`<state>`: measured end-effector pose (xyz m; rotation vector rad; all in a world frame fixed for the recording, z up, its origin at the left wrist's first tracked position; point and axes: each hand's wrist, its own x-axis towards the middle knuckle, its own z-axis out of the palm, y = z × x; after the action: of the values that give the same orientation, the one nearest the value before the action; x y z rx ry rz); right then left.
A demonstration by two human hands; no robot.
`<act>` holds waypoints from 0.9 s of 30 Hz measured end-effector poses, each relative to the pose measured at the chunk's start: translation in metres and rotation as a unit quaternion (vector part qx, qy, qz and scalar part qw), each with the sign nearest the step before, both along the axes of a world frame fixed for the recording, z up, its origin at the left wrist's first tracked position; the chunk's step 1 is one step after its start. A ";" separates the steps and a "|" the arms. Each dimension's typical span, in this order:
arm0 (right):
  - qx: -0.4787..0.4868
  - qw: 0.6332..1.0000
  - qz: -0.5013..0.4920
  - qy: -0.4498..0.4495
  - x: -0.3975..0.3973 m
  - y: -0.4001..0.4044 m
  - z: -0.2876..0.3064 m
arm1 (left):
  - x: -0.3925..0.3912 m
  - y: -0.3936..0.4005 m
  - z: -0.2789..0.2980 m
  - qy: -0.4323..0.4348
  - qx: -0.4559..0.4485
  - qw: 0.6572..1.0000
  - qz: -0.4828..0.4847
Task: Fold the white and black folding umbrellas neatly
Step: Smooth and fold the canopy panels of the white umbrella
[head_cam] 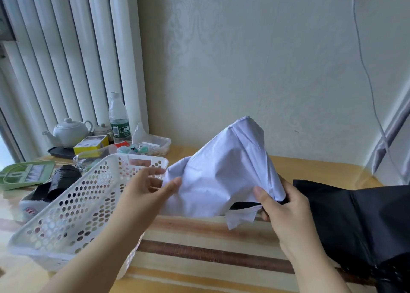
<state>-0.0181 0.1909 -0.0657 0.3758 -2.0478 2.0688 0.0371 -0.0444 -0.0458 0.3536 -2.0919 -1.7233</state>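
The white umbrella (224, 172) is being held above the bench (199, 244), its loose canopy rising to a peak. The left hand (144, 192) is pinching the canopy's left edge between thumb and fingers. The right hand (286, 212) is gripping the gathered fabric at the canopy's lower right, fingers curled around it and around a black part underneath. The black umbrella (355, 221) is lying on the bench just right of the white umbrella. A white perforated basket (73, 208) is sitting left of the white umbrella, beneath the left forearm.
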 end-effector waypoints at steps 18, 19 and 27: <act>-0.059 0.998 0.001 0.014 -0.004 0.015 0.003 | 0.013 0.004 0.032 0.176 0.078 0.969 -0.154; -0.056 0.998 0.003 0.018 -0.004 0.015 0.004 | 0.011 0.005 0.038 0.186 0.027 0.965 -0.184; -0.016 0.999 0.014 0.038 0.000 0.015 0.009 | -0.011 0.013 0.058 0.081 -0.316 0.917 -0.229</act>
<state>-0.0182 0.2056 -0.0570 0.4739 -1.9755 2.0674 0.0264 -0.0312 0.0119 -0.4869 -2.5784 -1.1126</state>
